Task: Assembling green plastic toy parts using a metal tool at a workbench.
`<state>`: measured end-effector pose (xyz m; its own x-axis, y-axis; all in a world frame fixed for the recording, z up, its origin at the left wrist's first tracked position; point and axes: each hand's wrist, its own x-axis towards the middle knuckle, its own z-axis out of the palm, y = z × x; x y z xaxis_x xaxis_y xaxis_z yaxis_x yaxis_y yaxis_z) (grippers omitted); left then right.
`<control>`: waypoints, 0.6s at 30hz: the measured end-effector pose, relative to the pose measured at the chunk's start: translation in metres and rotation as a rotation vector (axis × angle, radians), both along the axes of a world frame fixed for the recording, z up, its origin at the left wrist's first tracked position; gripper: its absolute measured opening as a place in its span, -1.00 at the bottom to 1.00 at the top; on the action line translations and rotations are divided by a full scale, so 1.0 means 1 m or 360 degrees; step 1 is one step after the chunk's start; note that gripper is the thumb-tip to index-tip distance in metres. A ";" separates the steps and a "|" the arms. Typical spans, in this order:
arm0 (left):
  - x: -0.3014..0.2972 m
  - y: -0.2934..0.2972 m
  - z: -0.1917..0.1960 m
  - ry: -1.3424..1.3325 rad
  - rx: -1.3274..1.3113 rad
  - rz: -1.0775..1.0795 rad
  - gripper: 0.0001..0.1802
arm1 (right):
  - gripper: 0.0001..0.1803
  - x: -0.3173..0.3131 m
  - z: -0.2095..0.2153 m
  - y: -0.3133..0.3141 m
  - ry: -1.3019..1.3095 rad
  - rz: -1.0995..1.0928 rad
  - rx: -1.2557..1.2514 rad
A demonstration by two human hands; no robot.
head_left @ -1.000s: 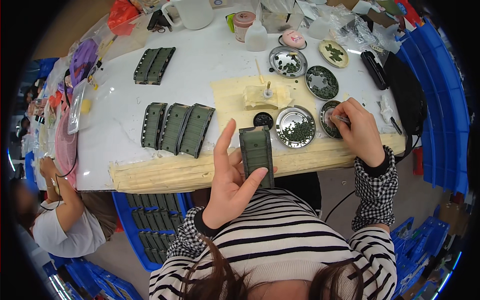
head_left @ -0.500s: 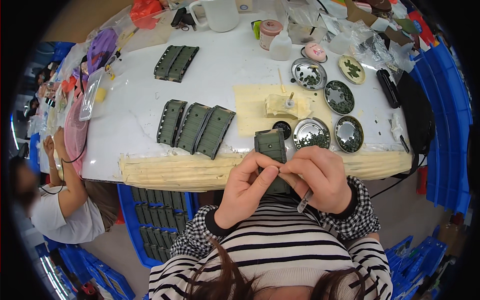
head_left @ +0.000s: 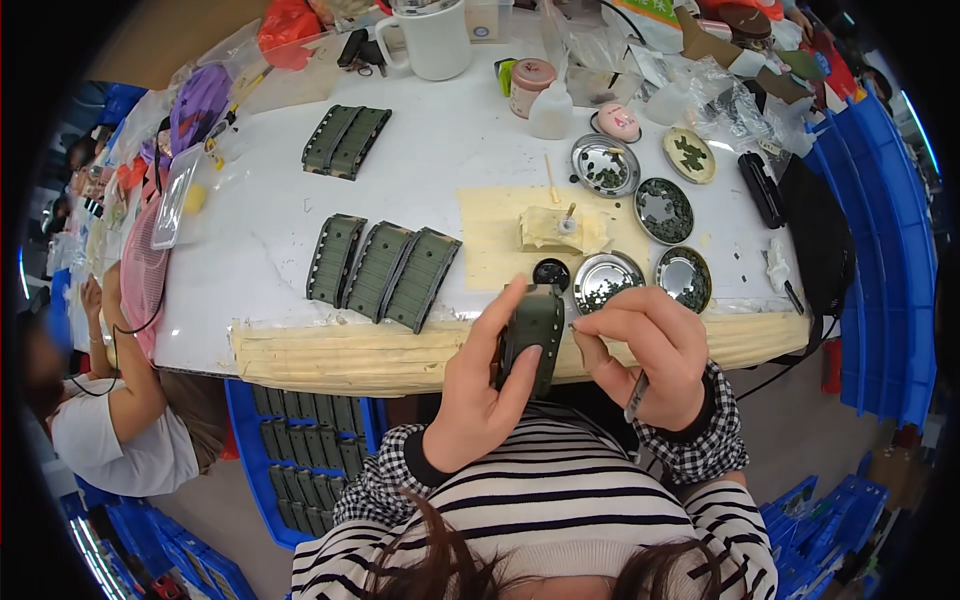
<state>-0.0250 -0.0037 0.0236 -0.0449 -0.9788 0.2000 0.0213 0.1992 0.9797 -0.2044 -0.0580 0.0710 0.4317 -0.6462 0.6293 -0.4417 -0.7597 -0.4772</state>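
Note:
My left hand (head_left: 480, 390) grips a dark green moulded piece (head_left: 536, 330) by its sides, fingers on one edge and thumb on the other. The piece is tilted, with a row of pale dots along its right edge. Just right of it, apart from it, is my right hand (head_left: 655, 350). Its thumb and forefinger come together near a tiny dark speck too small to name, while a slim metal tool (head_left: 637, 396) is tucked in the curled fingers. A small black round dish (head_left: 551, 274) and a tin of small dark green bits (head_left: 608, 258) lie just beyond.
Several green ribbed panels (head_left: 388, 270) lie on the white table (head_left: 250, 260), another panel (head_left: 346, 142) farther back. More round tins (head_left: 692, 216) hold green bits. A taped block (head_left: 560, 230) stands mid-table. A blue crate (head_left: 248, 430) of green pieces sits below; a co-worker (head_left: 130, 430) is at left.
My right hand has drawn away from the green piece to the right. The left hand has turned the piece so its right edge faces up more. The view has shifted slightly.

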 end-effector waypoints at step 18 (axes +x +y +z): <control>0.003 -0.003 0.004 -0.0985 -0.0544 0.0237 -0.29 | -0.66 0.016 0.003 -0.010 0.0128 0.0008 -0.0229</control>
<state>-0.0216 -0.0064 0.0279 -0.1203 -0.8704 0.4774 -0.5685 0.4546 0.6856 -0.1887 -0.0684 0.0738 0.4876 -0.5494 0.6785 -0.4701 -0.8201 -0.3263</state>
